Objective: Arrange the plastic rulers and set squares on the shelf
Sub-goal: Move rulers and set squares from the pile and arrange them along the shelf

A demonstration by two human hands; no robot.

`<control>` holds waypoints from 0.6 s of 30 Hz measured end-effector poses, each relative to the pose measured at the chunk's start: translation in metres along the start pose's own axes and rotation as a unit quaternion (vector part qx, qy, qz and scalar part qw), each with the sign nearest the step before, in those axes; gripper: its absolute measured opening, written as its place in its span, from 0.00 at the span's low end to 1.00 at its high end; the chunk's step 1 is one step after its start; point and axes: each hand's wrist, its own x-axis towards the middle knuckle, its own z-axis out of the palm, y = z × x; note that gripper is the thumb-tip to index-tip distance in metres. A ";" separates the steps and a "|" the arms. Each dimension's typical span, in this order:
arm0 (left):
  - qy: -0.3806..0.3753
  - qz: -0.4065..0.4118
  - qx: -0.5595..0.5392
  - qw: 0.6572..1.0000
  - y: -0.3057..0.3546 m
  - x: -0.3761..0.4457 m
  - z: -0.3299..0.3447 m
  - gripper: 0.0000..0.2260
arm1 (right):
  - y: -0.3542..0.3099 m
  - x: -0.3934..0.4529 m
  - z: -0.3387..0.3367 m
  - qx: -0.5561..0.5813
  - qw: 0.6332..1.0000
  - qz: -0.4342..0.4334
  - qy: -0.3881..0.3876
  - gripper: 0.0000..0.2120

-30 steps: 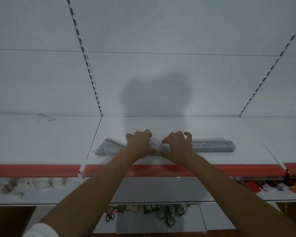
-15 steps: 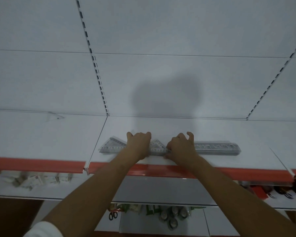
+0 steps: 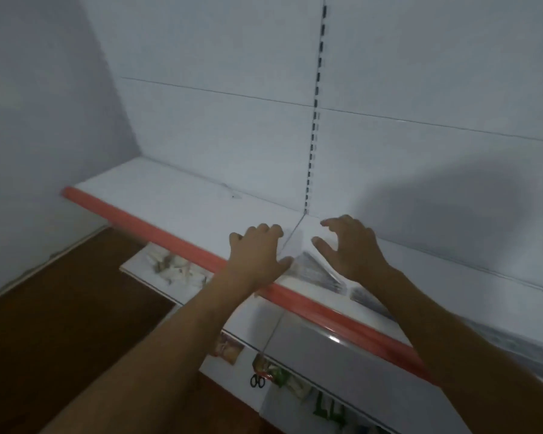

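1. The shelf was white with a red front strip and ran from the far left corner down toward the lower right.
2. The left hand lay palm down on the shelf near the front edge, just left of the seam between two shelf boards.
3. Its fingers were curled and close together, the thumb stretched to the right toward the set squares; whether the thumb touched them could not be told through the blur.
4. The right hand hovered just right of the seam, fingers spread and bent like claws, gripping nothing.
5. The set squares, clear plastic and smeared by motion blur, lay flat on the shelf between the two hands, close to the red strip and partly under the right palm.
6. The rulers, also blurred, lay flat beyond the right wrist and ran along the shelf toward the right.
7. A slotted upright climbed the white back panel above the seam.
8. On the lower shelf sat pale packets at left, and scissors hung beneath it.
9. A dark brown floor filled the lower left.
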 end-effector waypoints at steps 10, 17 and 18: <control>0.041 -0.195 -0.048 0.979 -0.217 -0.092 -0.054 0.28 | -0.250 0.082 0.092 0.027 0.972 -0.218 -0.080 0.25; 0.057 -0.303 -0.044 0.950 -0.339 -0.143 -0.081 0.25 | -0.368 0.117 0.156 0.025 0.960 -0.258 -0.109 0.25; 0.055 -0.314 -0.044 0.947 -0.351 -0.147 -0.083 0.26 | -0.380 0.122 0.164 0.028 0.959 -0.256 -0.114 0.25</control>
